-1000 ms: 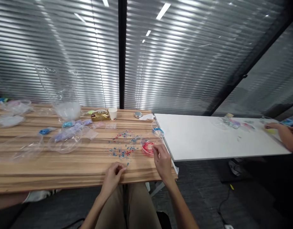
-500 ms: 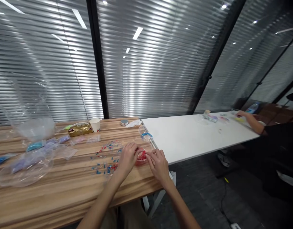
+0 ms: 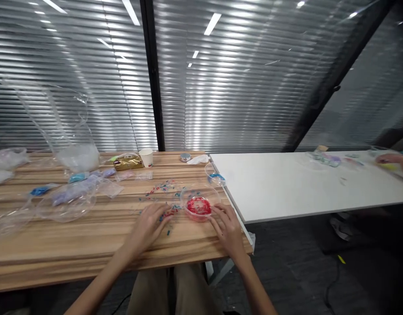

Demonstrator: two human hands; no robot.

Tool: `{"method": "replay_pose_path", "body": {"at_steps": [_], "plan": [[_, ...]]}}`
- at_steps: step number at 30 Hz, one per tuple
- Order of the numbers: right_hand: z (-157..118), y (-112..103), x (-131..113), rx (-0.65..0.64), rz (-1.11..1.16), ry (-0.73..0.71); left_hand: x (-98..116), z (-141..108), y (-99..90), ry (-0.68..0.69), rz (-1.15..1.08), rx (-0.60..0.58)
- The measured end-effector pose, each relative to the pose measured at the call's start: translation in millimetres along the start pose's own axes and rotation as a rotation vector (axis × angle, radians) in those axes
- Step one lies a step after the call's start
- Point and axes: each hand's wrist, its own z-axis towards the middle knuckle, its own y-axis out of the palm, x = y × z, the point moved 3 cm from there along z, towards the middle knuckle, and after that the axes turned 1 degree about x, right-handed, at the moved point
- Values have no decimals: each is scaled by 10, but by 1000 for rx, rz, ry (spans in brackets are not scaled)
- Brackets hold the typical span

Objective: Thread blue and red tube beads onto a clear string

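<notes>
A clear round container (image 3: 199,207) with many small red pieces in it stands near the right end of the wooden table. Touching its right rim is my right hand (image 3: 227,227), fingers spread. My left hand (image 3: 150,224) lies over the scattered small red and teal pieces (image 3: 168,212) left of the container, its fingers apart; whether a piece is under the fingertips is too small to tell. A second clear container with blue pieces (image 3: 216,178) sits behind, at the seam between the tables.
Clear bags with purple contents (image 3: 73,188), a gold packet (image 3: 127,162), a paper cup (image 3: 146,157) and a big clear bag (image 3: 78,157) are at the left. On the white table (image 3: 270,188), at the far right, another person's hand (image 3: 390,159) is near small bags.
My left hand has moved left, away from the red container onto the scattered pieces. My right hand has opened and rests at the container's rim. The view has shifted left.
</notes>
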Motion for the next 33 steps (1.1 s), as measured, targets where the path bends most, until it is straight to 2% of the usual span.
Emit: {"method": "replay_pose_path", "body": {"at_steps": [3, 8, 11, 14, 16, 19, 22, 25, 29, 33], "plan": [[1, -7, -13, 34, 21, 12, 100, -378, 50, 136, 109, -188], [-18, 6, -12, -17, -5, -9, 228, -453, 72, 212, 108, -314], [-59, -22, -26, -45, -9, -83, 105, -503, 33, 212, 127, -369], [-86, -23, -157, -70, 16, -243, -102, -599, -24, 186, 167, -383], [-84, 52, -318, -171, 66, -383, -220, -622, -53, 156, 193, -363], [-52, 257, -567, -414, 134, -523, -303, -571, -46, 128, 214, -393], [-6, 447, -669, -610, 79, -470, -290, -484, -12, 162, 177, -473], [-1, 526, -632, -724, 39, -392, -284, -435, -22, 208, 128, -502], [-1, 522, -526, -792, 36, -360, -380, -461, -112, 242, 124, -511], [52, 535, -469, -836, -1, -340, -577, -496, -166, 247, 172, -494]]}}
